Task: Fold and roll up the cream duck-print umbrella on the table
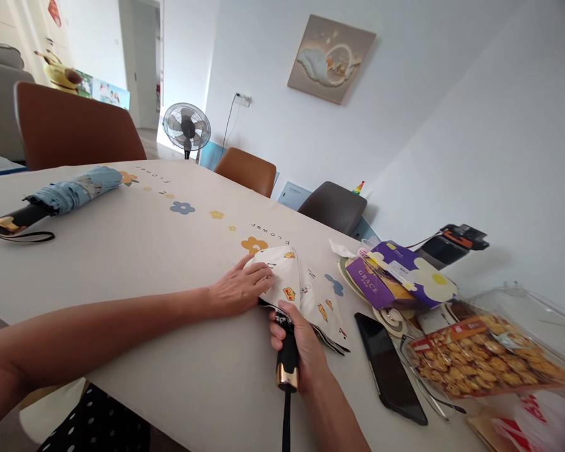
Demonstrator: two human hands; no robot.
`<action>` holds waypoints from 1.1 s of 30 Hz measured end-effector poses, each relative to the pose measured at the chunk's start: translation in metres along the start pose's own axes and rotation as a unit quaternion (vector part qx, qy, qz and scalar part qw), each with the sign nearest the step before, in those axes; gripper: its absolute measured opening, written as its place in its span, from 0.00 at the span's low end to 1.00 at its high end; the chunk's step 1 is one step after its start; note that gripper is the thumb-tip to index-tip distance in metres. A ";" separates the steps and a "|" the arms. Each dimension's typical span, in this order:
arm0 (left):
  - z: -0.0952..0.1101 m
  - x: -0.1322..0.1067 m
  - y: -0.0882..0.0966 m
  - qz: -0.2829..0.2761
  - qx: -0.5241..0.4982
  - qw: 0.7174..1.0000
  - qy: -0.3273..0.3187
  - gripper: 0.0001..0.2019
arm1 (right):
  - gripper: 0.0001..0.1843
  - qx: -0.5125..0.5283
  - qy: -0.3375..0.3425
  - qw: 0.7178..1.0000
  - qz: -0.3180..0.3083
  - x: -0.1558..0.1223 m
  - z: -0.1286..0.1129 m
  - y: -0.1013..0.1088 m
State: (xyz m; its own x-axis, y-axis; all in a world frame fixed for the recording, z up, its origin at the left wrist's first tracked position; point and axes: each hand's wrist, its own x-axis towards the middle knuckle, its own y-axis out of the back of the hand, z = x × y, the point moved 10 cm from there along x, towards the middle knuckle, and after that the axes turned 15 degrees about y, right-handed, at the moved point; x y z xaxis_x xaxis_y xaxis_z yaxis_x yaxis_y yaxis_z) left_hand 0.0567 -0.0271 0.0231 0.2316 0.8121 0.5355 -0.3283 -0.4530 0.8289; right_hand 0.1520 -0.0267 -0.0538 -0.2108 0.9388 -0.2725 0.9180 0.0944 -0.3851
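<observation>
A white folding umbrella [282,276] with small yellow and orange cartoon prints lies on the table, its canopy collapsed but loose. My right hand [299,342] is wrapped around its black handle, which ends in a gold cap with a black strap hanging down. My left hand [240,285] rests on the left side of the canopy, fingers stretched out over the fabric, the thumb side hard to make out. Farther left, a rolled blue folding umbrella [82,191] with a black and gold handle lies by itself.
The table [179,351] has a flower-printed cover. On the right lie a black phone [388,367], a purple tissue box [400,276], a cookie package [484,355], glasses and a plastic bag [541,417]. Chairs [247,171] and a fan [187,127] stand beyond.
</observation>
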 end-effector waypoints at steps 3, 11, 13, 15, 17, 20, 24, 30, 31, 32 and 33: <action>-0.001 0.002 0.004 0.019 0.009 1.000 -0.013 0.12 | 0.12 -0.002 0.000 1.000 -0.002 0.000 0.000 -0.001; -0.012 0.000 -0.018 -0.075 0.021 0.997 -0.001 0.05 | 0.17 -0.009 -0.016 1.000 0.004 -0.002 -0.002 0.000; -0.017 -0.002 -0.024 -0.092 0.016 0.996 0.008 0.05 | 0.18 -0.010 -0.018 1.000 0.004 -0.001 -0.004 0.002; -0.026 -0.002 -0.024 -0.093 0.022 0.995 0.031 0.05 | 0.16 -0.006 -0.009 1.000 0.006 0.000 -0.007 0.004; -0.035 0.000 -0.024 -0.095 0.036 0.993 0.056 0.05 | 0.15 -0.005 -0.008 1.000 0.003 0.001 -0.009 0.006; -0.045 0.003 -0.022 -0.093 0.042 0.991 0.083 0.08 | 0.13 -0.005 -0.011 1.000 0.002 0.001 -0.014 0.008; -0.048 0.005 -0.025 -0.107 0.004 0.988 0.112 0.09 | 0.13 -0.013 -0.001 1.000 0.001 0.000 -0.023 0.009; -0.056 0.005 -0.017 -0.227 -0.210 0.935 0.172 0.13 | 0.12 -0.029 0.048 0.998 -0.004 0.000 -0.032 0.009; -0.056 0.008 -0.009 -0.230 -0.257 0.920 0.186 0.15 | 0.12 -0.034 0.061 0.998 0.001 0.000 -0.034 0.009; -0.054 0.012 0.000 -0.220 -0.297 0.907 0.202 0.16 | 0.12 -0.042 0.072 0.996 0.007 0.000 -0.034 0.010; -0.049 0.017 0.008 -0.204 -0.325 0.898 0.214 0.16 | 0.11 -0.050 0.079 0.996 0.014 0.000 -0.035 0.011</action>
State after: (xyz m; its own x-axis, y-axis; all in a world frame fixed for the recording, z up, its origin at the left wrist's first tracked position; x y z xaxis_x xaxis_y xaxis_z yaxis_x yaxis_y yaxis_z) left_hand 0.0131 0.0011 0.0312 0.1264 0.9918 -0.0173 -0.7938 0.1116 0.5978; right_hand 0.1734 -0.0144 -0.0274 -0.1370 0.9812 -0.1362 0.9531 0.0931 -0.2880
